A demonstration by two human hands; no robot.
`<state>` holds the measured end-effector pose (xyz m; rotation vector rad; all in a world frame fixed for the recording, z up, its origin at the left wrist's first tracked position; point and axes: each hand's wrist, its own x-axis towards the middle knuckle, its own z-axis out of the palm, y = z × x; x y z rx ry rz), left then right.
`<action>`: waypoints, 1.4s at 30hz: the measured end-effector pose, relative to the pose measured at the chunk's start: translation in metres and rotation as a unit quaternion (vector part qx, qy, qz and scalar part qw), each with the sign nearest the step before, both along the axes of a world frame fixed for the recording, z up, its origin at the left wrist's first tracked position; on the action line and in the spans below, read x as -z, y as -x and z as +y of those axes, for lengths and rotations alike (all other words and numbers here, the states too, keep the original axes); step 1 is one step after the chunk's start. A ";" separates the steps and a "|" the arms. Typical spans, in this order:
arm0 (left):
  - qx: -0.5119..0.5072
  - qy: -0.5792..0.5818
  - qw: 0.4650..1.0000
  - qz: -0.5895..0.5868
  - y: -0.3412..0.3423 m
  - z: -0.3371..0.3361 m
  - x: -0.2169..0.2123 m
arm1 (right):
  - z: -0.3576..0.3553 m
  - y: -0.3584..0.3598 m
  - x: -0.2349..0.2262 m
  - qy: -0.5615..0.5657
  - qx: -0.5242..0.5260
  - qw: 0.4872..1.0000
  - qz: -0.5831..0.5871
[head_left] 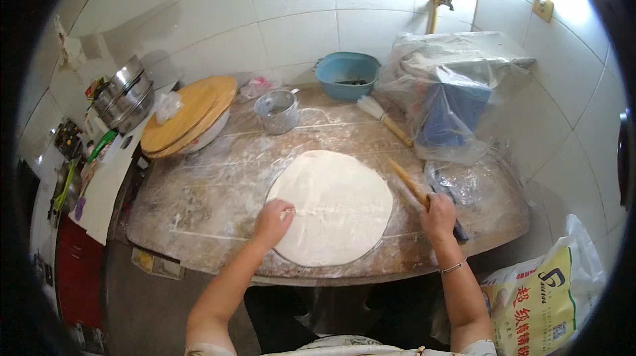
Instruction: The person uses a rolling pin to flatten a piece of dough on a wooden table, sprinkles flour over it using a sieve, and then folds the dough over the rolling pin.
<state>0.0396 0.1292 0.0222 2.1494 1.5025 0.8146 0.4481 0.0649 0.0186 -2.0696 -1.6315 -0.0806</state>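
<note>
A wide, flat, nearly round sheet of dough (338, 207) lies on the floury wooden table. Over its left edge is my left hand (272, 223), fingers curled closed. Some white shows at the fingertips, but I cannot make out whether it is flour or dough. To the right of the sheet, my right hand (439, 217) grips one end of a tapered wooden rolling pin (409, 184), whose other end points up and left. A dark handle-like object (459, 229) lies beside that hand, partly hidden by it.
Behind the dough stand a metal sifter cup (277, 112), a blue basin (348, 76) and a brush (384, 119). Round wooden boards (189, 117) cover a bowl at left. Plastic-draped blue equipment (457, 104) stands back right; a flour bag (540, 296) is at lower right.
</note>
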 end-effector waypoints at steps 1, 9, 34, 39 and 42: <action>0.014 -0.009 1.000 0.021 0.005 -0.023 -0.002 | -0.003 0.014 -0.008 -0.050 -0.107 0.993 -0.013; -0.213 0.231 0.826 -0.468 -0.002 -0.126 0.010 | -0.015 0.135 0.011 -0.043 -0.371 0.926 0.047; -0.140 0.486 0.575 -0.643 -0.044 -0.066 -0.001 | -0.033 0.154 0.022 0.001 -0.335 0.942 -0.014; -0.052 0.207 0.920 -0.328 -0.046 -0.067 0.010 | 0.001 0.148 0.011 0.032 -0.359 0.930 0.071; 0.119 -0.207 0.951 0.198 -0.036 -0.061 0.010 | 0.024 0.139 0.004 0.154 -0.346 0.921 0.095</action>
